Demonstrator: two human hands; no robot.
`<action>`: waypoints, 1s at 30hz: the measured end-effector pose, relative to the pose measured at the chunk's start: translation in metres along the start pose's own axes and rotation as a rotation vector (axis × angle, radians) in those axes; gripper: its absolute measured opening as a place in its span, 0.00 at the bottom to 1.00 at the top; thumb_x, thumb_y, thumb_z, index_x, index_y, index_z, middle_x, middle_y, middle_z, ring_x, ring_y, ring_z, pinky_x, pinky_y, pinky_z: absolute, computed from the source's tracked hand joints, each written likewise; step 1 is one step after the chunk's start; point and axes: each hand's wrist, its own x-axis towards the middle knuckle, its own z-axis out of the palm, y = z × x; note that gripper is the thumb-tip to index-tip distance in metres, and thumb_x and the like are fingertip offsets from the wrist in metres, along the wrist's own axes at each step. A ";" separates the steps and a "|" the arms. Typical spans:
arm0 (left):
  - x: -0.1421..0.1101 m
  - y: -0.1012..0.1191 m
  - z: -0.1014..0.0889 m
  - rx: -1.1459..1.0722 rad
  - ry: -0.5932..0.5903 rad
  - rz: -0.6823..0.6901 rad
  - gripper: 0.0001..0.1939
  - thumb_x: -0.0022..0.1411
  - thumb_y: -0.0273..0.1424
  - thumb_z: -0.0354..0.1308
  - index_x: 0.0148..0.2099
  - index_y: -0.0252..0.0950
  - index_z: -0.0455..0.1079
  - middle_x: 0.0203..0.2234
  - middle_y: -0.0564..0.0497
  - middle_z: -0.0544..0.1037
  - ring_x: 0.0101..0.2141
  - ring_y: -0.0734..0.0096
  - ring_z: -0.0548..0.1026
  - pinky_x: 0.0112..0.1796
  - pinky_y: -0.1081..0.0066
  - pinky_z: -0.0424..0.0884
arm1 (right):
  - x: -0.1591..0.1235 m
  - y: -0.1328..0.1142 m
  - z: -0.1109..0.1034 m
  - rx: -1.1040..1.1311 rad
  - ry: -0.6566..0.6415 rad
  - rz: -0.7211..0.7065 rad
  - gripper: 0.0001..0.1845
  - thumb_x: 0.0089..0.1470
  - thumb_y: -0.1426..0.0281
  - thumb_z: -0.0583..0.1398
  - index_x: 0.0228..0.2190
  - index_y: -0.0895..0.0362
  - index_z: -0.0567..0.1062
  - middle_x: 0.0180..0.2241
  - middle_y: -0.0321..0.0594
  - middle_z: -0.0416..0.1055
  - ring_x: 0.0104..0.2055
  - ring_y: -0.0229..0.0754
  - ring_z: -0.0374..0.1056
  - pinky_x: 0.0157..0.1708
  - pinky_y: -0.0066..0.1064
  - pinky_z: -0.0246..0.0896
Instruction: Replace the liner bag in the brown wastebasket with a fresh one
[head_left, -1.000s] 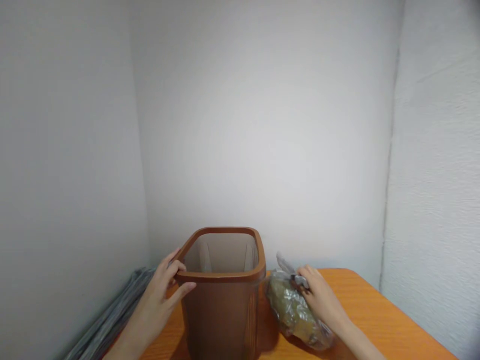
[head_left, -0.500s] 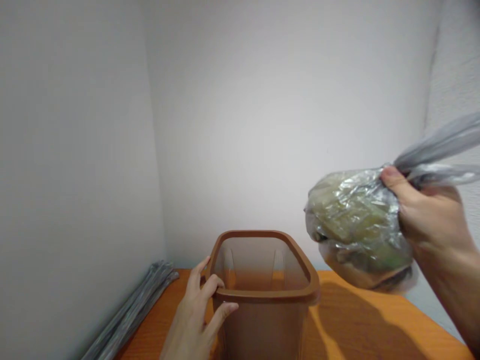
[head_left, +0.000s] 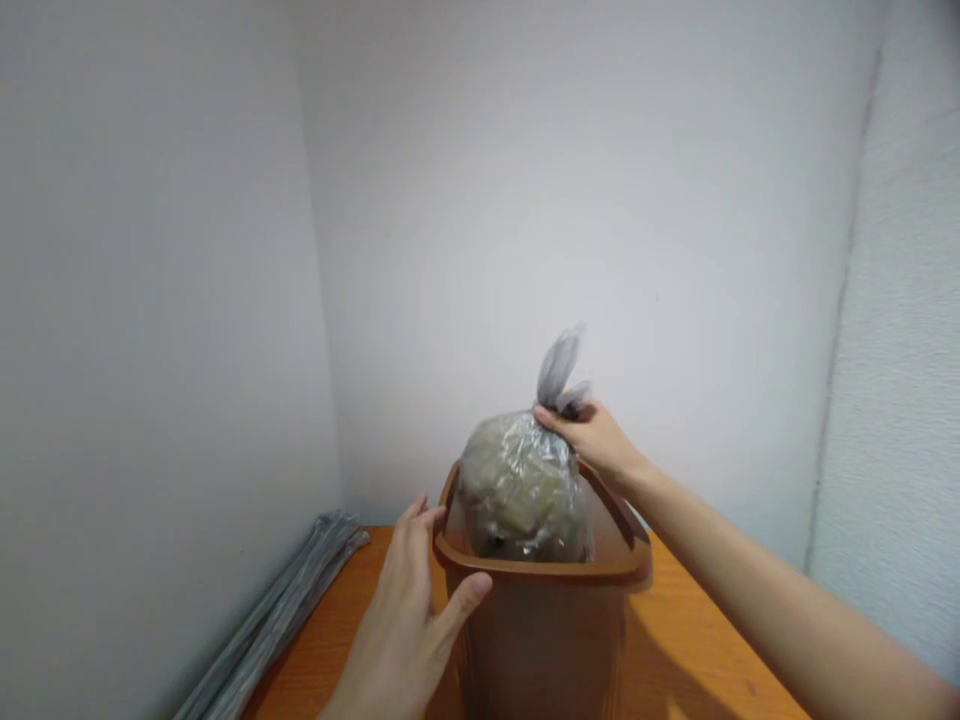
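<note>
My right hand [head_left: 589, 432] grips the gathered neck of a clear plastic bag [head_left: 521, 480], its loose grey ends sticking up above my fingers. Yellowish-green stuff fills the bag; what exactly it is I cannot make out. The bag's lower part hangs inside the mouth of a brown plastic bin [head_left: 536, 640], behind the front rim. At the bin's left front corner, my left hand [head_left: 412, 590] has its fingers and thumb spread, close against the rim and holding nothing.
The bin stands on an orange-brown wooden table [head_left: 337, 620]. A long bundle of folded grey plastic bags [head_left: 285, 600] lies along the left wall. White walls [head_left: 480, 200] close in the table at the back and on both sides.
My right hand has carried the filled bag from the right side leftward, and its lower part is now down in the bin's mouth. My left hand's fingers have come off the rim.
</note>
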 end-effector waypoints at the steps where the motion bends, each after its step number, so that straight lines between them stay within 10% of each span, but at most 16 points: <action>1: 0.001 0.009 0.001 0.025 0.056 0.039 0.29 0.65 0.50 0.51 0.63 0.43 0.54 0.66 0.43 0.55 0.67 0.56 0.53 0.64 0.48 0.54 | -0.008 0.005 -0.004 -0.016 -0.080 0.001 0.15 0.43 0.58 0.68 0.23 0.58 0.75 0.23 0.36 0.71 0.27 0.41 0.65 0.29 0.33 0.59; 7: 0.064 0.055 -0.003 0.053 -0.065 0.288 0.14 0.69 0.39 0.49 0.48 0.40 0.71 0.48 0.47 0.76 0.53 0.61 0.70 0.56 0.60 0.62 | -0.021 0.010 -0.007 -0.101 -0.292 0.031 0.15 0.42 0.58 0.68 0.21 0.58 0.76 0.22 0.36 0.72 0.27 0.41 0.64 0.31 0.33 0.59; 15: 0.131 0.057 0.041 -0.099 -0.328 0.245 0.13 0.53 0.38 0.64 0.24 0.35 0.70 0.18 0.55 0.69 0.25 0.70 0.67 0.30 0.71 0.62 | -0.033 -0.005 -0.037 -0.039 -0.267 0.113 0.22 0.46 0.51 0.67 0.31 0.57 0.76 0.30 0.41 0.76 0.33 0.44 0.70 0.35 0.35 0.64; 19: 0.129 0.055 0.041 -0.272 -0.383 0.235 0.12 0.54 0.38 0.61 0.30 0.33 0.73 0.24 0.52 0.75 0.28 0.71 0.70 0.30 0.74 0.64 | -0.034 0.000 -0.079 0.367 -0.134 0.280 0.34 0.56 0.40 0.51 0.36 0.56 0.78 0.36 0.48 0.78 0.40 0.47 0.74 0.41 0.37 0.66; 22: 0.126 0.060 0.037 -0.363 -0.374 0.228 0.14 0.56 0.41 0.60 0.34 0.33 0.73 0.26 0.51 0.76 0.28 0.71 0.70 0.29 0.74 0.65 | -0.034 0.008 -0.091 0.251 -0.160 0.223 0.26 0.55 0.46 0.59 0.33 0.57 0.79 0.35 0.45 0.78 0.41 0.45 0.72 0.44 0.35 0.64; 26: 0.128 0.066 0.037 -0.406 -0.332 0.249 0.12 0.56 0.39 0.61 0.36 0.34 0.74 0.31 0.50 0.77 0.34 0.68 0.73 0.36 0.72 0.68 | -0.045 0.008 -0.065 -0.020 -0.400 0.120 0.16 0.47 0.61 0.67 0.37 0.56 0.78 0.35 0.40 0.78 0.36 0.44 0.71 0.37 0.34 0.64; 30: 0.128 0.065 0.037 -0.391 -0.264 0.267 0.09 0.57 0.36 0.61 0.34 0.36 0.73 0.32 0.50 0.77 0.37 0.66 0.73 0.39 0.71 0.69 | -0.053 0.005 -0.040 -0.145 -0.288 -0.060 0.06 0.49 0.66 0.63 0.29 0.55 0.73 0.26 0.34 0.73 0.30 0.41 0.68 0.30 0.31 0.60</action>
